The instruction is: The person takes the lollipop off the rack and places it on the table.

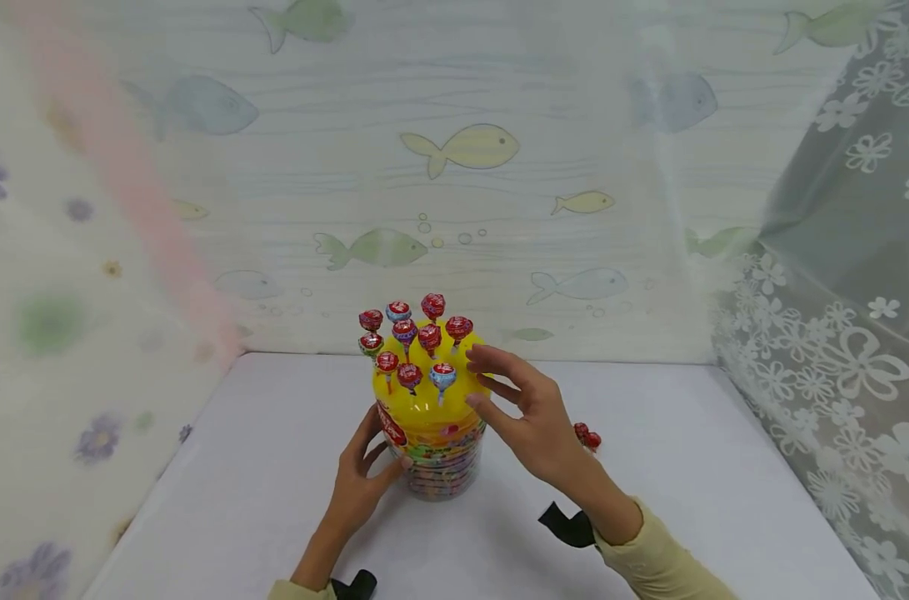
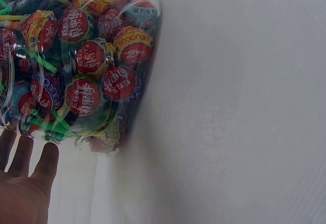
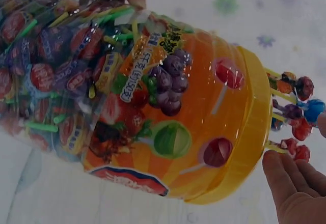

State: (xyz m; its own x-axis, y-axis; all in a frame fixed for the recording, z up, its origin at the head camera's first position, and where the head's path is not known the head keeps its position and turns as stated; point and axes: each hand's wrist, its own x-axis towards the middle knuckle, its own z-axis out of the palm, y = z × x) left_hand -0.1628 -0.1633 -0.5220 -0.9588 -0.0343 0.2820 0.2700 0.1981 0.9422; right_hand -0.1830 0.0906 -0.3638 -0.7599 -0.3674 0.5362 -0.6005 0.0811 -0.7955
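Observation:
A clear candy jar (image 1: 442,471) packed with wrapped lollipops stands upright on the table, its domed yellow lid (image 1: 417,408) on top. Several lollipops (image 1: 429,337) with mostly red wrappers stick up from the lid. My left hand (image 1: 355,487) rests at the jar's left side, thumb towards the front; in the left wrist view its extended fingers (image 2: 46,165) reach the jar wall. At the lid's right side is my right hand (image 1: 532,417), thumb and fingers apart with nothing between them. The right wrist view shows its fingertips beside the lollipops (image 3: 300,152) on the lid.
Red-wrapped lollipops (image 1: 587,437) lie on the white table (image 1: 274,467), to the right behind my right forearm. Black straps (image 1: 566,527) hang by both wrists. A fish-patterned curtain (image 1: 454,208) closes off the back; flowered cloth hangs at both sides.

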